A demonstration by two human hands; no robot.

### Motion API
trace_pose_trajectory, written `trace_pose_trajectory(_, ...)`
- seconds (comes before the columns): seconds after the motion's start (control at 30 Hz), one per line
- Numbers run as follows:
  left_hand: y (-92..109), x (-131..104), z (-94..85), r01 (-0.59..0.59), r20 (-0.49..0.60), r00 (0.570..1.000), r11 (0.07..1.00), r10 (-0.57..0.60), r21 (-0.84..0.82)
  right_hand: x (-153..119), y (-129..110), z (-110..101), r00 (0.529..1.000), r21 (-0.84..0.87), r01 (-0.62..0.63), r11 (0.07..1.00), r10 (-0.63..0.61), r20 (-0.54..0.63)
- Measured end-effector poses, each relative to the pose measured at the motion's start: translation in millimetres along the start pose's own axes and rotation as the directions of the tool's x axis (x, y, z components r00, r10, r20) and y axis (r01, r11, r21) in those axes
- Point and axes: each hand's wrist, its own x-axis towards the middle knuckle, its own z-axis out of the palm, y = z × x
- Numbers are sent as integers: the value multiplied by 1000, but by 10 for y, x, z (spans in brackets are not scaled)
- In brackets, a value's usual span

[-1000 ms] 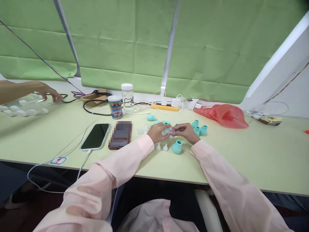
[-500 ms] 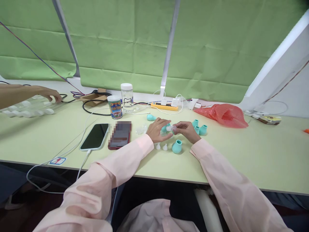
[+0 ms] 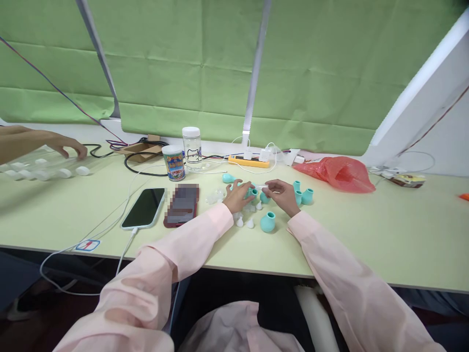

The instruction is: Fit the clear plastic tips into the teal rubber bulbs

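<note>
My left hand (image 3: 238,196) is closed round a small teal bulb (image 3: 253,193) whose open mouth shows at the fingertips. Between the thumb and fingers of my right hand (image 3: 281,194) is a small clear piece (image 3: 261,187), its end pointing toward my left hand. Below the hands a larger teal bulb (image 3: 267,222) stands alone, with small white nozzle-shaped pieces (image 3: 250,223) beside it. Several teal bulbs (image 3: 307,196) stand right of my right hand. Another teal bulb (image 3: 227,178) lies behind my left hand, and clear pieces (image 3: 214,196) lie to its left.
Two phones (image 3: 143,209) lie at the left, one with a white cable. A printed cup (image 3: 174,163), a clear bottle (image 3: 192,148), a yellow power strip (image 3: 249,162) and a red bag (image 3: 337,173) line the back. Another person's hand (image 3: 69,145) is over white-capped bottles at far left.
My hands have moved slightly apart, and the clear piece in my right hand is now raised and level. The other person's hand has shifted a little left.
</note>
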Motion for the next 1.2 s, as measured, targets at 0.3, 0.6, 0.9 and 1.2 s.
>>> trace_pose_trajectory(0.3,14,29,-33,-85,-194,980,982,51,-171,-28,-145,-56,995,127,0,992,-12,95)
trace_pose_trajectory(0.6,29,34,-231,-75,-230,970,810,-75,-581,-24,-101,-36,984,362,-167,917,134,114)
trace_pose_trajectory(0.9,49,14,-278,107,60,993,568,-100,-816,-49,-175,-17,979,380,-169,909,111,168)
trace_pose_trajectory(1.2,49,4,-361,157,72,983,572,-169,-805,-103,-327,14,989,274,-100,956,67,128)
